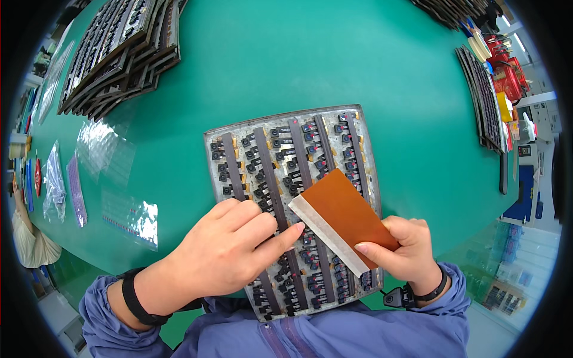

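My right hand (pixel 406 247) grips a flat orange-brown rectangular board (pixel 346 212), its thumb on the near face. A pale grey strip (pixel 328 235) runs along the board's left edge. My left hand (pixel 230 250) has most fingers curled in and the index finger reaching to that strip. A reddish spot shows at this fingertip; the thumb and anything pinched are hidden. Under both hands lies a grey metal tray (pixel 286 113) with dark bars and rows of small black camera-like modules (pixel 259 164). Some modules carry small pink or red marks. The board covers part of the tray.
A tall stack of similar trays (pixel 122 53) stands far left on the green table (pixel 298 53). More trays (pixel 483 98) lie at the right edge. Clear plastic sheets (pixel 131 218) and a plastic bag (pixel 54 185) are at left. Red containers (pixel 507 77) sit far right.
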Available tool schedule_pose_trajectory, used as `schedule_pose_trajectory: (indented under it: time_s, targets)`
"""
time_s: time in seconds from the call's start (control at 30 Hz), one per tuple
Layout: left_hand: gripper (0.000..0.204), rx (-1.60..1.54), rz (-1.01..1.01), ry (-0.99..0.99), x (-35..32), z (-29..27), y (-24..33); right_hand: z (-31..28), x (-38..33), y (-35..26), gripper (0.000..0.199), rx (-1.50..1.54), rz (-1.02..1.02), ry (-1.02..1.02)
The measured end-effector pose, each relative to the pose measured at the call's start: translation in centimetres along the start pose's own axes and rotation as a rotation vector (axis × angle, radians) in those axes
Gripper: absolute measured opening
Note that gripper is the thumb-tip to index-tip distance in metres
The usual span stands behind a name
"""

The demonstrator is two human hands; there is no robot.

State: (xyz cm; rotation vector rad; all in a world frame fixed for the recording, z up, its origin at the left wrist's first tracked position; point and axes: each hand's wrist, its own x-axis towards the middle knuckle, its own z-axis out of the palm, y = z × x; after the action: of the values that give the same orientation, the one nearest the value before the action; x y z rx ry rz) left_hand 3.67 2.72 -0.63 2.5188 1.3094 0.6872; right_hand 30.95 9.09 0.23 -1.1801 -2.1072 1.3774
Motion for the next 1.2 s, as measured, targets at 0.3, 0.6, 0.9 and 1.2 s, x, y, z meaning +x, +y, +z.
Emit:
schedule_pose_trajectory:
  time_s: [0.3, 0.6, 0.9, 1.2]
  targets:
    - [0.045, 0.041, -0.018, -0.089, 0.2, -0.6, 0.5, 0.2, -0.1, -0.3, 0.015, 0.107, 0.092, 0.016]
    - [0.038, 0.107, -0.075, -0.03, 0.2, -0.6, 0.1, 0.3, 0.2, -1.0, 0.016, 0.085, 0.127, 0.02]
    - [0.041, 0.206, -0.052, -0.066, 0.7, -0.9, 0.7, 0.3, -0.2, -0.5, 0.018, 0.198, 0.196, 0.052]
    - [0.04, 0.153, -0.041, -0.066, 0.4, -1.3, 1.0, 0.2, 0.1, -0.7, 0.015, 0.149, 0.138, 0.026]
